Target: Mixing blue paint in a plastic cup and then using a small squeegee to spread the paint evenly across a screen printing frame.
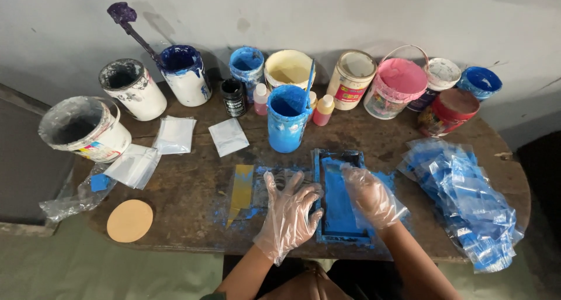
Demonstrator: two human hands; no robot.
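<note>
Blue frame [342,198], pink bucket [395,88], tan disc [130,220].

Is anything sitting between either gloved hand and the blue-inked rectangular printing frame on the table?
Nothing visible does. The left hand lies flat against the left edge of the blue-inked rectangular frame, and the right hand rests on its inked surface. Only the thin clear plastic gloves separate skin from frame. The tall blue paint tub stands behind it.
</note>
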